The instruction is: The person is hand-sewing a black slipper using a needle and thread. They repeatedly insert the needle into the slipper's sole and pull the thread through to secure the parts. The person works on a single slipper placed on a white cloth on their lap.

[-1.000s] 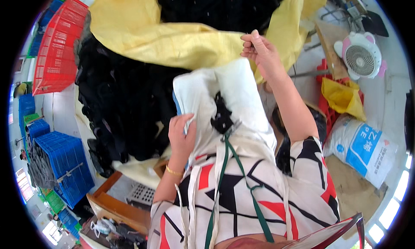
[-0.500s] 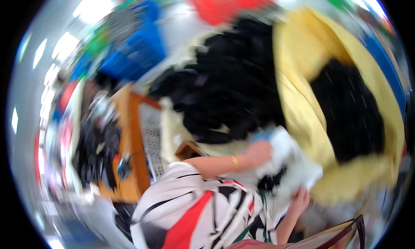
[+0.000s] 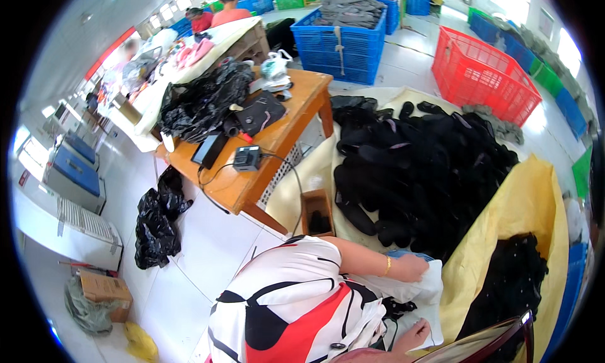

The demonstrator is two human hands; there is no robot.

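My left hand (image 3: 408,268), with a gold bracelet at its wrist, is closed over the upper part of a white cloth (image 3: 430,293) spread across my lap. Some light blue shows behind that hand. My right hand (image 3: 413,335) is lower down, at the near edge of the cloth, fingers curled; what they grip is not clear. Between the hands, small black fabric pieces (image 3: 397,307) lie by the cloth. Just beyond is a large heap of black sock-like pieces (image 3: 416,161) on a pale sheet. More black pieces (image 3: 504,287) fill a yellow sack (image 3: 532,180) at my right.
A wooden table (image 3: 277,155) at left carries black plastic bags (image 3: 205,98), a small black device (image 3: 247,158) and cables. Beside it stands an open cardboard box (image 3: 315,202). Blue (image 3: 340,48) and red (image 3: 482,67) crates stand farther off. Black bags (image 3: 157,227) lie on the floor. People sit in the background.
My view has swung left and steadied, bringing the table and left floor into sight. Both hands stay at the white cloth in my lap.
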